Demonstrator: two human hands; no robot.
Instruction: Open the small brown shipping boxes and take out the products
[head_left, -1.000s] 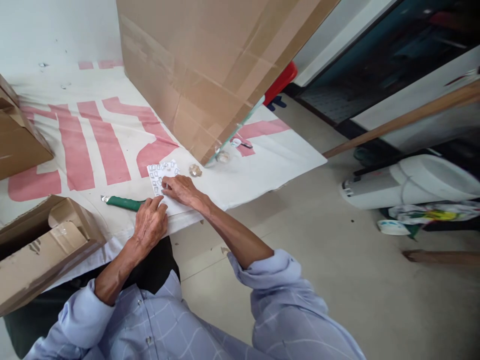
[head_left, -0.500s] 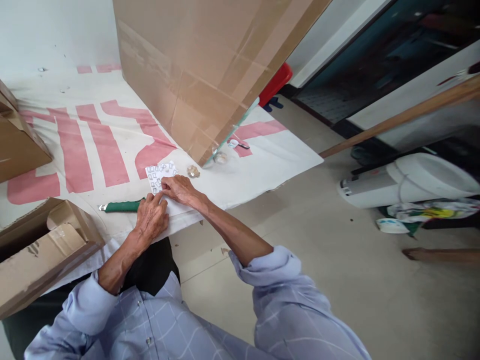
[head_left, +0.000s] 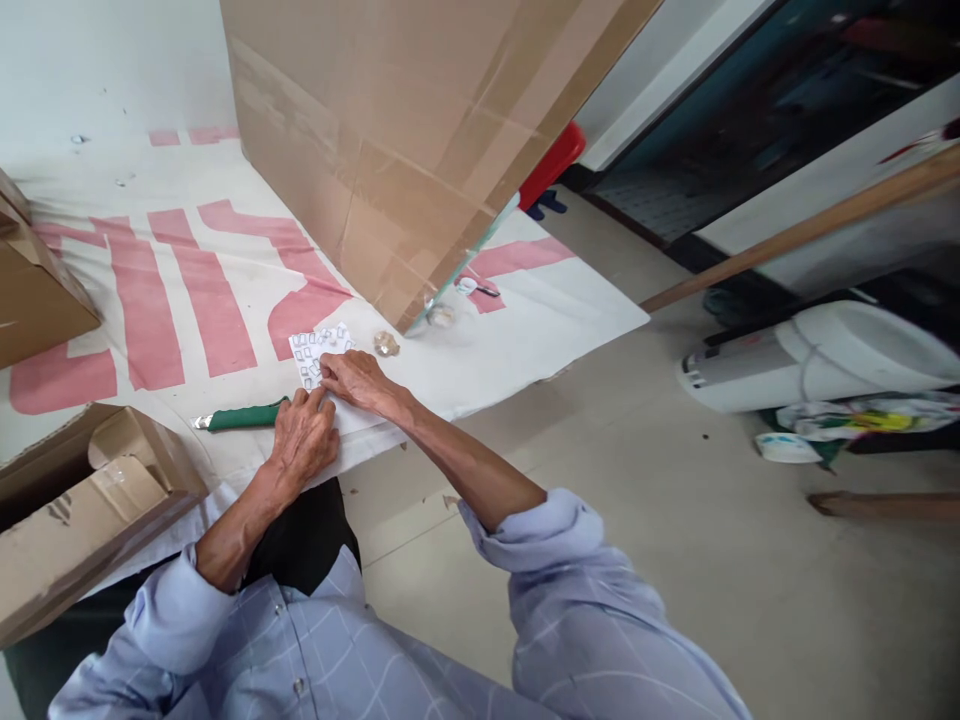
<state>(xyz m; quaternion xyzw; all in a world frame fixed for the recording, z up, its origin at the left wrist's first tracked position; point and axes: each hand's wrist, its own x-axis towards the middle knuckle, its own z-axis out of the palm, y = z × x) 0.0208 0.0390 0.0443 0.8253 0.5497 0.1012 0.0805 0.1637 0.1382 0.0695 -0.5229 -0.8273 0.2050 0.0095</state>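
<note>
On the cloth-covered table lies a small white paper bearing several small outlined squares; whether these are printed or loose pieces I cannot tell. My right hand is closed over its right side, thumb and fingers pinched together, and what sits in the pinch is hidden. Close against it, at the paper's near edge, my left hand has its fingers curled and pressed together, their tips almost touching the right hand. Left of that hand lies a green-handled tool with a metal tip. A small clear-and-tan lump rests just beyond my right hand.
A tall cardboard panel stands on the table, a glass-like edge along its side. Open cardboard box at the near left, another box behind it. A small dark-handled item lies right. White bucket on the floor.
Both hands stay at the paper in nearly the same pose. The view has shifted very slightly; nothing has visibly been picked up or put down.
</note>
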